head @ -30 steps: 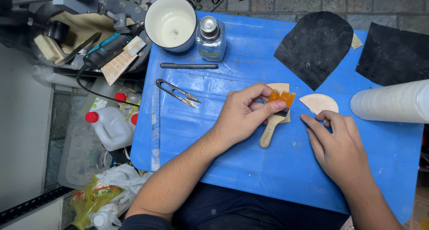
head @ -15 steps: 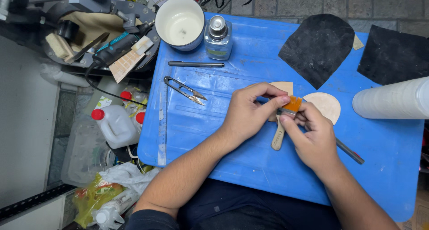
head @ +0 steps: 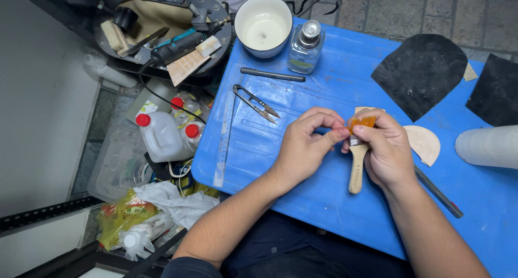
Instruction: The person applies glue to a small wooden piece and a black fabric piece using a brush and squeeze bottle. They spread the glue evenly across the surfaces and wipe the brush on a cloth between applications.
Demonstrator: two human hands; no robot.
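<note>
small craft workshop, blue worktable [head: 302, 164], thread snips [head: 254, 102], rotary tool [head: 178, 47], leather pieces [head: 421, 73]

The right hand [head: 389, 154] grips a small brush [head: 357, 167] by its metal band, wooden handle pointing toward the person. The left hand [head: 307, 146] pinches the orange bristles between thumb and forefinger. Both hands work above a blue table [head: 324, 197]. Thread snips [head: 255, 102] and a dark pen [head: 272, 74] lie to the left of the hands. A white cup [head: 264, 25] and a glass bottle [head: 305, 43] stand at the far edge. A tan half-round piece [head: 425, 143] lies just right of the right hand; a black leather piece [head: 421, 73] lies beyond it.
</note>
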